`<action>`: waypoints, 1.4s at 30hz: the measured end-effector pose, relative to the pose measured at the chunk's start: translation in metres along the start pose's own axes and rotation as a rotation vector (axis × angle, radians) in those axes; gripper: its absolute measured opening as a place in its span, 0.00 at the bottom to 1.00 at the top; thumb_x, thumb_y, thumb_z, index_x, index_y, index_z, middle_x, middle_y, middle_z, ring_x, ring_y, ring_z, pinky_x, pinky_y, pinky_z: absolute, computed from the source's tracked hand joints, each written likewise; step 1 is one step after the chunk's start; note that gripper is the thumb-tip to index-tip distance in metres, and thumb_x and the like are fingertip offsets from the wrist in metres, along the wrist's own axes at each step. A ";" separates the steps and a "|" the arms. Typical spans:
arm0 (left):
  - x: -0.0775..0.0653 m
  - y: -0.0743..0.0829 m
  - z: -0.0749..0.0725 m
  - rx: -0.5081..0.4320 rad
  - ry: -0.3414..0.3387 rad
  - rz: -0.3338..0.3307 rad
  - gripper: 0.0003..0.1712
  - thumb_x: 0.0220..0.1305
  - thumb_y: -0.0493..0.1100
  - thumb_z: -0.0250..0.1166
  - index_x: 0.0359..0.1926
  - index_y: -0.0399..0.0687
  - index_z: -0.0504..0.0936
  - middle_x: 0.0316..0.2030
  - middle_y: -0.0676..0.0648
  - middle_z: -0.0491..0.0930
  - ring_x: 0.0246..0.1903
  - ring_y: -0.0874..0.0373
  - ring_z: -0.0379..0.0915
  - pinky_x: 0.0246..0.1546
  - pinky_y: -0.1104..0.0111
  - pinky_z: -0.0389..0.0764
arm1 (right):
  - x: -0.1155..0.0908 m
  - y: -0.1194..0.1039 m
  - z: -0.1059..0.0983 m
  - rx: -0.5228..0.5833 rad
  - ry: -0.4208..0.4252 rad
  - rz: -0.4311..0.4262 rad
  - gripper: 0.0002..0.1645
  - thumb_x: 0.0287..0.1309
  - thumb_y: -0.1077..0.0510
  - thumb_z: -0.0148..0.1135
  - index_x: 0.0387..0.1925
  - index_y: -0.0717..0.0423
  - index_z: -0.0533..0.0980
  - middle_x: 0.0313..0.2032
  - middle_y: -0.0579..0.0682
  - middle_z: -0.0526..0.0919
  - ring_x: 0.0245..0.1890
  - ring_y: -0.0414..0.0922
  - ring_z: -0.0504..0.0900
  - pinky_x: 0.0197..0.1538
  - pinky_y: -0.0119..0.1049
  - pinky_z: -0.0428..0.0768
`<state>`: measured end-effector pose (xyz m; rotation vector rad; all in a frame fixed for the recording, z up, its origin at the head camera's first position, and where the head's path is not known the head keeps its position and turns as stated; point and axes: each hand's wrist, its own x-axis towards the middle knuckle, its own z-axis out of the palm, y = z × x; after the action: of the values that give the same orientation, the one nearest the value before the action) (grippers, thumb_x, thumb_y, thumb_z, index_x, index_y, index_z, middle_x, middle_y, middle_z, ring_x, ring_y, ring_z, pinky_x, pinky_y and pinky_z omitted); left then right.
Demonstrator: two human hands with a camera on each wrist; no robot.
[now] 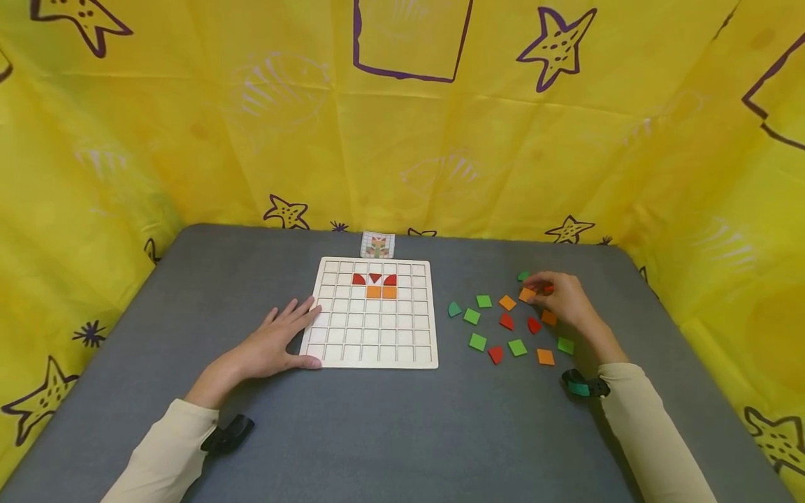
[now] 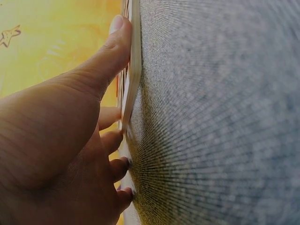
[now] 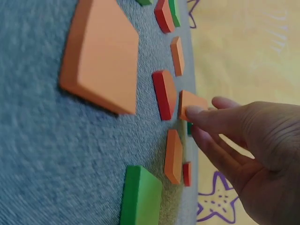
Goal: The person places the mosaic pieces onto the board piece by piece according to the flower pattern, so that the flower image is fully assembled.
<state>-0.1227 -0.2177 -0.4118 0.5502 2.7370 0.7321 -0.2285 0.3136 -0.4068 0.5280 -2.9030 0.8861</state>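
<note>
A pale wooden grid board [image 1: 380,335] lies flat on the table. In its upper part sit three red pieces, one of them a red triangle [image 1: 375,278], above two orange squares [image 1: 381,292]. My left hand [image 1: 270,347] rests at the board's left side, fingers spread and thumb [image 2: 112,51] on its near corner. Over the loose pieces to the right, my right hand [image 1: 564,302] pinches an orange square [image 3: 188,101] between thumb and fingertips. Around it lie more tiles, among them a red quarter-round piece [image 1: 534,325] and an orange square [image 1: 549,318].
Several green squares, such as this green square [image 1: 477,341], are scattered with red and orange pieces right of the board. A small pattern card [image 1: 378,245] lies behind the board. A yellow patterned cloth [image 1: 390,140] hangs behind the grey table [image 1: 377,433].
</note>
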 end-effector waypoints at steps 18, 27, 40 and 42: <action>-0.001 -0.002 0.001 -0.011 0.002 0.001 0.59 0.53 0.66 0.70 0.76 0.42 0.54 0.76 0.36 0.45 0.73 0.31 0.35 0.67 0.36 0.35 | 0.003 -0.012 0.007 0.030 -0.010 -0.008 0.15 0.54 0.67 0.70 0.46 0.64 0.83 0.38 0.57 0.86 0.37 0.51 0.84 0.39 0.34 0.80; -0.002 0.001 0.000 -0.011 -0.007 -0.011 0.59 0.53 0.65 0.70 0.76 0.42 0.54 0.76 0.36 0.45 0.73 0.31 0.35 0.67 0.36 0.34 | 0.010 -0.018 0.008 0.040 -0.011 -0.023 0.14 0.55 0.67 0.70 0.45 0.63 0.83 0.38 0.57 0.86 0.37 0.52 0.85 0.38 0.36 0.82; -0.001 0.000 0.001 -0.017 -0.007 -0.014 0.59 0.53 0.65 0.70 0.76 0.43 0.53 0.76 0.37 0.44 0.73 0.31 0.33 0.67 0.36 0.33 | 0.025 -0.042 0.017 0.075 -0.042 -0.096 0.14 0.56 0.66 0.70 0.45 0.64 0.83 0.36 0.57 0.86 0.36 0.51 0.83 0.38 0.38 0.82; -0.001 0.000 0.001 -0.019 -0.008 -0.013 0.59 0.53 0.65 0.70 0.76 0.43 0.53 0.76 0.37 0.44 0.73 0.31 0.33 0.67 0.36 0.33 | 0.027 -0.045 0.019 0.086 -0.048 -0.099 0.14 0.56 0.66 0.70 0.45 0.64 0.83 0.37 0.57 0.86 0.37 0.51 0.83 0.39 0.40 0.83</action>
<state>-0.1221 -0.2177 -0.4126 0.5292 2.7208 0.7495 -0.2376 0.2599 -0.3950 0.7023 -2.8623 1.0013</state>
